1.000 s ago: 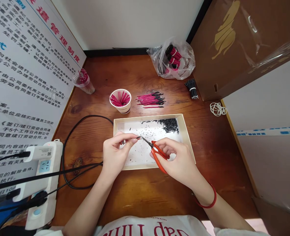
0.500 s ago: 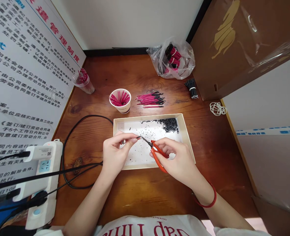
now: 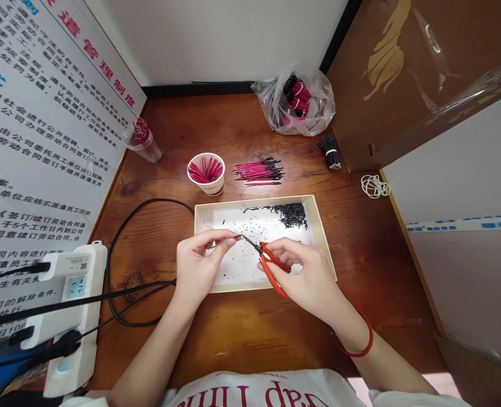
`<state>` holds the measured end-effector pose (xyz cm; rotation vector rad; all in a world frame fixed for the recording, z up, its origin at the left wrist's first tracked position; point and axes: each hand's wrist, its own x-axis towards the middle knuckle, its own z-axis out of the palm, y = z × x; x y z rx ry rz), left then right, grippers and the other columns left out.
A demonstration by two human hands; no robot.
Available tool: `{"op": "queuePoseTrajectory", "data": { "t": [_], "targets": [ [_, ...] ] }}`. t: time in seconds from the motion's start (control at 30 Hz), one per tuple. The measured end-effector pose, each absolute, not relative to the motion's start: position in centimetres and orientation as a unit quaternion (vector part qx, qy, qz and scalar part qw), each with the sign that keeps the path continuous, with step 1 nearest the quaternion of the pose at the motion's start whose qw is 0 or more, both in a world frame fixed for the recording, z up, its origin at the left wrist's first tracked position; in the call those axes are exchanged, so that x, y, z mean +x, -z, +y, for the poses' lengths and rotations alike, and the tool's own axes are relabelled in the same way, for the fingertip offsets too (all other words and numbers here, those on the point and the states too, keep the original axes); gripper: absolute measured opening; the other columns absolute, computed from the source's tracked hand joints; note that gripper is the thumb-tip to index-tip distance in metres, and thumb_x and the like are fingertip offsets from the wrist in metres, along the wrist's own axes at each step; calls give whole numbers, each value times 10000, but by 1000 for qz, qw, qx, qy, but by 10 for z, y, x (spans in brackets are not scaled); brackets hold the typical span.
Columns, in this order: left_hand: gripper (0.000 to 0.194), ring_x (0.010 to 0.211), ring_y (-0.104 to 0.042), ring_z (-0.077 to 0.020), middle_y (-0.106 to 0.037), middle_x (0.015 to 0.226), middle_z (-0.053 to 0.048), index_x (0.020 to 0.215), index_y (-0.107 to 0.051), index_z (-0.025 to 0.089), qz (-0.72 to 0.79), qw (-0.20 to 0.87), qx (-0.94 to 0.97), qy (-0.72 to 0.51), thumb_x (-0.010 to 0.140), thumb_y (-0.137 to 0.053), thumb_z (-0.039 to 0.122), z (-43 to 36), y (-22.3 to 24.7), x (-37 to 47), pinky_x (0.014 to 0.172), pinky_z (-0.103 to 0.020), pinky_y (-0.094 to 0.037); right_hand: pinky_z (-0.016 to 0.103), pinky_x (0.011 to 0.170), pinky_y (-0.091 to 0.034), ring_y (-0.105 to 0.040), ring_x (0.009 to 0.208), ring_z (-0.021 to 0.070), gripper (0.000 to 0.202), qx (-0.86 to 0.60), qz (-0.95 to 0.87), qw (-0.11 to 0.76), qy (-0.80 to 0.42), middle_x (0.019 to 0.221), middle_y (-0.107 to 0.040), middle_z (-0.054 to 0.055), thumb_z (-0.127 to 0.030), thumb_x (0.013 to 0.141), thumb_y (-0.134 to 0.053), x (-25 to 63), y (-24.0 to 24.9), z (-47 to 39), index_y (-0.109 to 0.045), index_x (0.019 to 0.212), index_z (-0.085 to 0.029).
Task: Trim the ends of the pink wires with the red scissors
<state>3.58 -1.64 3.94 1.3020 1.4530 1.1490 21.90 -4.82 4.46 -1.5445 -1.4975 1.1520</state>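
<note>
My left hand (image 3: pixel 198 260) is closed in a pinch over the tray, on a small black piece (image 3: pixel 238 236) like a short tube or wire end; most of it is hidden by the fingers. My right hand (image 3: pixel 303 268) is closed around the orange handles of a pair of scissors (image 3: pixel 272 270). The scissors' thin tips point up and left, right at the black piece. Beneath both hands is a shallow cream tray (image 3: pixel 261 288) with a white bottom. A heap of short black pieces (image 3: pixel 292 215) lies in its far right corner, and tiny cut bits are scattered over the bottom.
Behind the tray stand a paper cup (image 3: pixel 207 183) of red wires and a pile of red-and-black wires (image 3: pixel 259 171). A plastic bag (image 3: pixel 271 113), a black wire bundle (image 3: pixel 330 152) and white bands (image 3: pixel 375 186) lie right. Left are a clear cup (image 3: pixel 148 148), cables and a power strip (image 3: pixel 78 339).
</note>
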Motion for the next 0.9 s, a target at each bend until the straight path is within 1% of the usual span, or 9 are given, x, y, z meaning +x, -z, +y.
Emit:
{"op": "queuePoseTrajectory", "data": {
  "t": [0.2, 0.3, 0.4, 0.63, 0.9],
  "targets": [
    [65, 635, -627, -158, -756, 677, -23, 711, -809, 227, 582, 424, 523, -455, 713, -748, 204, -16, -39, 35, 630, -276, -507, 252, 504, -463, -572, 535, 124, 43, -600, -573, 344, -440, 693, -732, 19, -217, 782, -693, 220, -43, -50, -726, 804, -201],
    [67, 641, -625, -155, -761, 687, -24, 717, -809, 228, 582, 428, 521, -454, 720, -748, 202, -17, -39, 35, 627, -270, -498, 244, 496, -455, -566, 527, 117, 34, -598, -565, 347, -450, 690, -726, 14, -218, 790, -692, 220, -43, -50, -720, 795, -200],
    [64, 661, -635, -161, -771, 707, -29, 724, -810, 228, 584, 432, 517, -453, 728, -750, 207, -18, -39, 35, 630, -271, -492, 244, 496, -452, -566, 528, 117, 24, -606, -569, 346, -435, 684, -715, 12, -217, 790, -696, 220, -44, -51, -707, 799, -197],
    [73, 649, -633, -153, -770, 699, -21, 727, -812, 233, 576, 427, 522, -462, 731, -751, 193, -17, -40, 36, 630, -266, -500, 243, 514, -461, -552, 548, 121, 41, -601, -591, 348, -410, 652, -671, -1, -239, 795, -686, 219, -48, -49, -673, 786, -201],
    [77, 624, -617, -144, -757, 680, -12, 713, -808, 239, 578, 418, 527, -463, 722, -750, 188, -16, -40, 37, 609, -261, -500, 252, 530, -467, -557, 565, 126, 54, -603, -593, 344, -408, 670, -677, -3, -247, 788, -705, 218, -44, -50, -666, 800, -211]
  ]
}}
